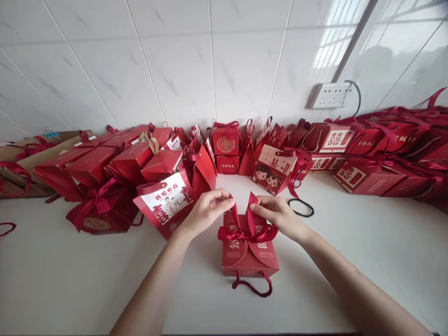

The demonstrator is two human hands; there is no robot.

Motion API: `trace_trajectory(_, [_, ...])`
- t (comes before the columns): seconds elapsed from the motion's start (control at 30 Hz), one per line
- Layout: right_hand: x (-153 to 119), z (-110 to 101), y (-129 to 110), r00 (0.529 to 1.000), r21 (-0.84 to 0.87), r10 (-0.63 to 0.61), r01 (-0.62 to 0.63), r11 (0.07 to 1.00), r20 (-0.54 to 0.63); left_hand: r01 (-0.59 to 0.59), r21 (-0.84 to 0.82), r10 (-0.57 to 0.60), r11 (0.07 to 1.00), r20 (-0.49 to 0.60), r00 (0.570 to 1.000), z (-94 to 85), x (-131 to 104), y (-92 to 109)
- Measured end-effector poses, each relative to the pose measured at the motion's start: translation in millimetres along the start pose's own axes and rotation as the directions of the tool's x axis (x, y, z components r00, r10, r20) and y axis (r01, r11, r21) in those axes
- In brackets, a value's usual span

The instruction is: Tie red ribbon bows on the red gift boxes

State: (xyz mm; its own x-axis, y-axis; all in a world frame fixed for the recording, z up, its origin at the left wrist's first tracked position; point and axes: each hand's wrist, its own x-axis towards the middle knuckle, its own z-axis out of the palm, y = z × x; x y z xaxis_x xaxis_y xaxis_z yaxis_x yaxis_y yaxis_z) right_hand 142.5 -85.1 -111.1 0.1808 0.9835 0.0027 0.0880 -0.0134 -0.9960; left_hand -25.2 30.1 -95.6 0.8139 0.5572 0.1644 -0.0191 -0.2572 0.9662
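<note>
- Nearest, a dark red cord handle point(257, 291) loops out from the front of a small red box point(250, 266) and lies on the white counter point(297, 303).
- The box stands upright on the counter, between the two forearms, its curved top flaps folded together and printed with pale characters.
- A red ribbon point(226, 233) is tied in a bow across the top of the box, one loop out to each side, its two ends raised.
- The left hand point(208, 210) pinches the tip of the left ribbon end between thumb and fingers, above the far edge of the box.
- The right hand point(280, 214) holds the other end the same way, its fingers closed on it; the ends stand apart.
- A black elastic band point(301, 208) lies on the counter just beyond the right hand.
- Beyond the left forearm are a dark red box with a bow point(103, 214) and a tilted box with a couple's picture point(168, 203).
- Past the hands stands a box with two cartoon faces point(273, 172).
- Farther back, many red boxes point(91, 165) crowd along the tiled wall point(178, 56), which carries a white socket panel point(331, 95).
</note>
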Motion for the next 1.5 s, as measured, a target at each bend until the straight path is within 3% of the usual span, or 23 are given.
trace_trajectory(0.1, [-6,3,1,0.998,0.065,0.042,-0.040,0.997,-0.039,-0.005,-0.002,0.005,1.000,-0.010,1.000,3.8,-2,2])
trace_trajectory(0.33, [-7,6,-3,0.996,0.136,0.003,0.009,0.991,-0.091,0.001,-0.081,-0.003,0.997,-0.018,1.000,6.3,-4,-1])
trace_trajectory(0.57, [-6,7,1,0.997,0.151,-0.027,0.038,0.988,-0.075,0.024,0.087,-0.015,0.996,-0.107,0.994,10.3,-3,2])
trace_trajectory(0.7, [-8,7,-1,0.997,0.183,-0.040,0.053,0.982,-0.071,0.040,0.086,-0.033,0.995,-0.090,0.995,12.3,-5,3])
trace_trajectory(0.93, [-10,8,-5,0.997,0.252,-0.045,0.058,0.966,-0.057,0.074,-0.112,-0.080,0.991,-0.045,0.996,13.1,-6,3])
trace_trajectory(1.17, [-9,10,-2,0.995,0.232,-0.061,0.077,0.970,-0.079,0.038,-0.044,-0.041,0.998,-0.049,0.998,16.0,-4,-1])
trace_trajectory(1.5, [-8,9,-1,0.992,0.247,-0.097,0.114,0.962,-0.082,0.069,-0.051,-0.071,0.996,-0.041,0.997,13.7,-5,-1])
